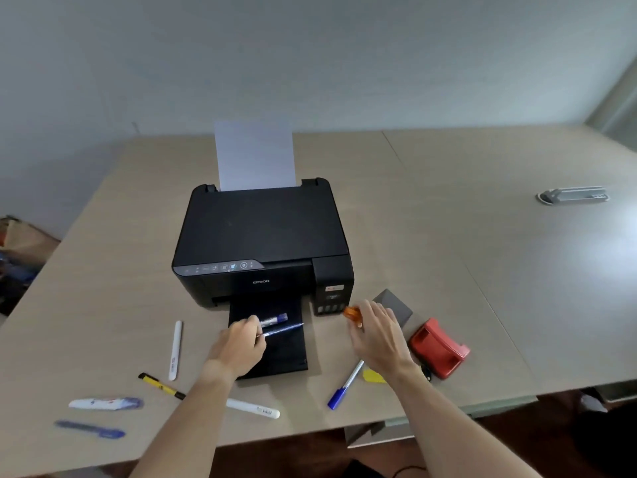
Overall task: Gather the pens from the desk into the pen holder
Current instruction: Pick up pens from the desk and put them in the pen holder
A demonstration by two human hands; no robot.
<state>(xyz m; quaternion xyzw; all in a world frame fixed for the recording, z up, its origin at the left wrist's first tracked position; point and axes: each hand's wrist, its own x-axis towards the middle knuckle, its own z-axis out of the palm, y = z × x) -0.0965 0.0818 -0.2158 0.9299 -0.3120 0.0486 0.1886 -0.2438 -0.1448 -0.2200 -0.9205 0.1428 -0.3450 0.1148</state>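
My left hand (241, 343) grips two pens over the printer's black output tray (282, 353): a blue-capped marker (275, 319) and a thin blue pen (286, 329). My right hand (375, 336) holds an orange pen (353, 314) beside a grey pen holder (396, 305), which it partly hides. Loose on the desk lie two white pens (175, 350) (253, 408), a yellow-black pen (161, 386), a white-blue marker (107, 404), a dark blue pen (90, 429) and a silver pen with a blue cap (344, 386).
A black Epson printer (262, 232) with a sheet of paper (255, 157) stands mid-desk. A red hole punch (439, 348) and a yellow item (374, 376) lie right of my hand. A grey socket box (574, 194) sits far right. The desk edge runs close below the pens.
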